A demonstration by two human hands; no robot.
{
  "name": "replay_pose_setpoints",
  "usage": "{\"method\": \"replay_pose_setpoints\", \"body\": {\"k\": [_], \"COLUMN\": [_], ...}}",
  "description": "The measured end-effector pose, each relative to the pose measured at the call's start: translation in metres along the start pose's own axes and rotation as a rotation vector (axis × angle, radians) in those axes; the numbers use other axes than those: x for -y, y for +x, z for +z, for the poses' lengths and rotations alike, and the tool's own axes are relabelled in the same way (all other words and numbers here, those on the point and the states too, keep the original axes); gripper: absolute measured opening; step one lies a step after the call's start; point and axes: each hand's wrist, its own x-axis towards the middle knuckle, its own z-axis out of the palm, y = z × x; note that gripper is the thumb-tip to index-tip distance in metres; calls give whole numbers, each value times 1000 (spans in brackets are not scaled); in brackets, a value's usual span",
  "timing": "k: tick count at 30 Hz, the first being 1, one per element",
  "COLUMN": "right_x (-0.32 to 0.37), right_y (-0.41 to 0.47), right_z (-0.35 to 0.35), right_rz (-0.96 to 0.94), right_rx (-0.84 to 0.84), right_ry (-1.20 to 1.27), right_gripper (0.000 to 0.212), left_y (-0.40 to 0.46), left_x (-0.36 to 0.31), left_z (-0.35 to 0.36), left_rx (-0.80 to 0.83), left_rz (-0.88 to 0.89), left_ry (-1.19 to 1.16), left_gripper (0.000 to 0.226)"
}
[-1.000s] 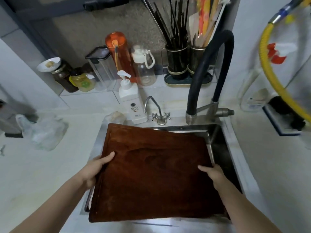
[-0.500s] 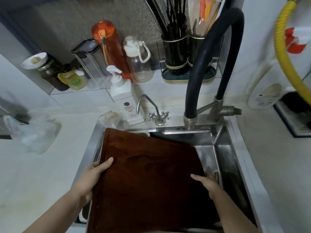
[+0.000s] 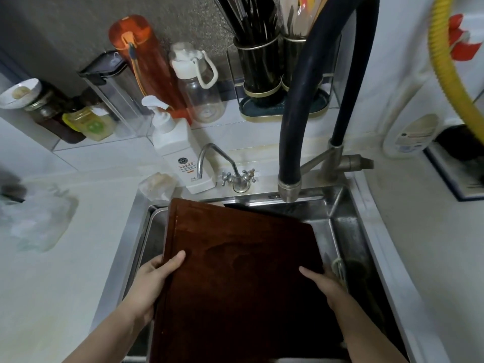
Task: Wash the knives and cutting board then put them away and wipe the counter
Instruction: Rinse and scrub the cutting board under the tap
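We grip the cutting board (image 3: 235,279) by both side edges, left hand (image 3: 154,279) and right hand (image 3: 324,284), tilting it into the sink (image 3: 348,224) below the dry faucet (image 3: 288,189). Washing looks barely begun; knives unseen, tabletop (image 3: 65,271) unwiped.

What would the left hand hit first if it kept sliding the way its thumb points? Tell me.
Likely nothing but the cutting board itself: the left hand grips its left edge, thumb pointing up-right across the wood. Beyond lies the sink wall; depth unclear.
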Motion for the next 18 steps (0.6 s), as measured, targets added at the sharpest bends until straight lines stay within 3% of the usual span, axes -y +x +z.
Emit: {"method": "replay_pose_setpoints", "body": {"k": [5, 12, 14, 18], "right_x": [13, 100, 128, 174], "right_y": [-10, -48, -53, -73], "right_z": [0, -18, -29, -47], "right_rz": [-11, -366, -428, -553], "right_rx": [-40, -76, -150, -270], "right_ry": [-24, 77, 151, 251], "right_gripper": [69, 22, 19, 25], "left_y": [1, -4, 0, 8], "left_x": [2, 6, 8, 9], "left_z": [1, 4, 3, 3], "left_rx": [10, -12, -31, -8], "left_rz": [-14, -19, -8, -10], "left_ry": [-5, -42, -21, 0], "left_gripper": [29, 12, 9, 22]}}
